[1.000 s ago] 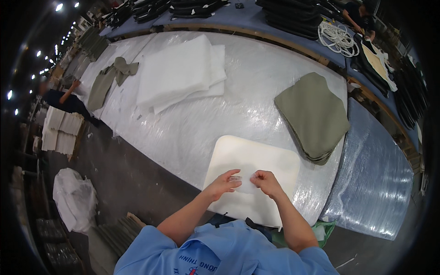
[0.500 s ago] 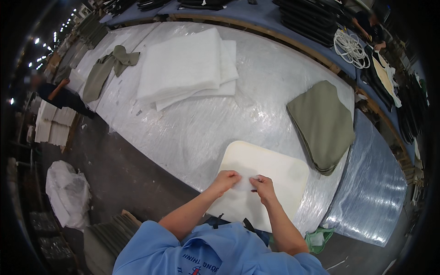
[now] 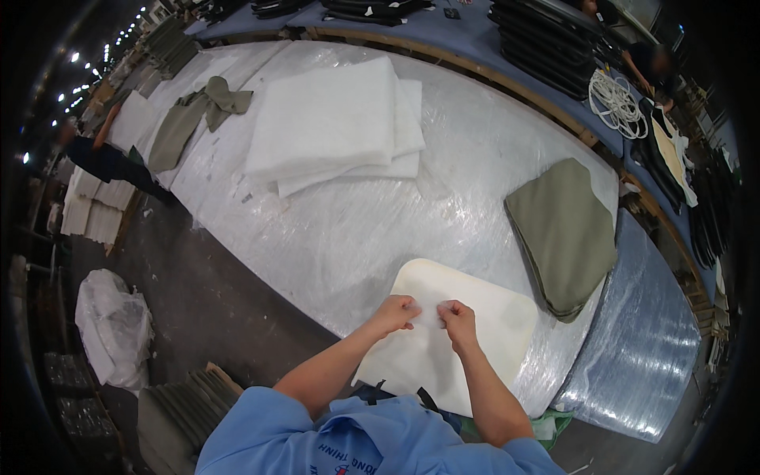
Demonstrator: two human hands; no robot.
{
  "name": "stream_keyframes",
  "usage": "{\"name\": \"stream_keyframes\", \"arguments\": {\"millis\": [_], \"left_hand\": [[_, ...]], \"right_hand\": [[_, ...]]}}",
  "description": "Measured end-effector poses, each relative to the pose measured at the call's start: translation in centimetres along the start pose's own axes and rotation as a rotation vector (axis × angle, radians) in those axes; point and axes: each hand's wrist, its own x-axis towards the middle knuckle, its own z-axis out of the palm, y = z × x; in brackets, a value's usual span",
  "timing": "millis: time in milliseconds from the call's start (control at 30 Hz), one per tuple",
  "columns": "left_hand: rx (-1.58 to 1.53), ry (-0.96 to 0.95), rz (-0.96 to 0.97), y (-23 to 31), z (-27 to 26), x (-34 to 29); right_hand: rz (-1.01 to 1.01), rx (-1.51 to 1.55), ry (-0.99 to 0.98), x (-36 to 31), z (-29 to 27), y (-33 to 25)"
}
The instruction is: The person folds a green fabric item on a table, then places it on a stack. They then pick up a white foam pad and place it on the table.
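Over a cream-white foam pad (image 3: 484, 332) with rounded corners, which lies at the near edge of the table, I hold both hands close together. My left hand (image 3: 394, 313) is closed in a pinch, a small whitish piece showing at its fingertips. A short gap to the right, my right hand (image 3: 457, 323) pinches too, with a pale bit at its fingertips. Whether the two bits are one thin piece I cannot make out. Farther off lies a thick folded stack of white wadding (image 3: 324, 119). Right of the pad rests a pile of olive-green fabric covers (image 3: 564, 237).
Plastic film covers the large table (image 3: 332, 237). More green fabric (image 3: 186, 127) lies at its far left. A blue table (image 3: 443, 32) behind bears black stacks and a coil of white cord (image 3: 616, 103). One person (image 3: 107, 162) stands left, others far right. A plastic-wrapped bundle (image 3: 115, 328) sits lower left.
My hands have drawn slightly apart over the pad, still pinched; the pale film that showed between them now shows only at the fingertips. The view has shifted a little, and the left person's arm is raised.
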Motion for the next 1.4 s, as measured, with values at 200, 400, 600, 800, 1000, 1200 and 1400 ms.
{"name": "stream_keyframes", "arguments": {"millis": [200, 400, 600, 800, 1000, 1200, 1400], "left_hand": [[0.107, 0.205, -0.045, 1.3, 0.4, -0.6], [0.646, 0.581, 0.452, 0.6, 0.8, -1.6], [1.160, 0.528, 0.516, 0.1, 1.6, 2.6], [1.221, 0.416, 0.346, -0.1, 0.8, 4.7], [1.250, 0.423, 0.395, -0.4, 0.1, 5.0], [1.243, 0.501, 0.515, -1.4, -1.0, 5.8], [1.340, 0.442, 0.401, -1.2, 0.1, 6.4]], "right_hand": [[-0.295, -0.359, 0.039, 5.8, 0.9, -1.7], [-0.336, -0.696, 0.033, 10.2, 2.4, -4.2], [-0.351, -0.820, 0.130, 10.8, 4.1, -4.2], [-0.523, -0.584, 0.286, 8.8, 3.3, -4.1], [-0.792, -1.154, 0.023, 5.7, 4.4, 0.7], [-0.702, -1.222, 0.002, 6.8, 5.3, 0.8], [-0.655, -1.230, -0.007, 6.1, 3.9, -0.1]]}}
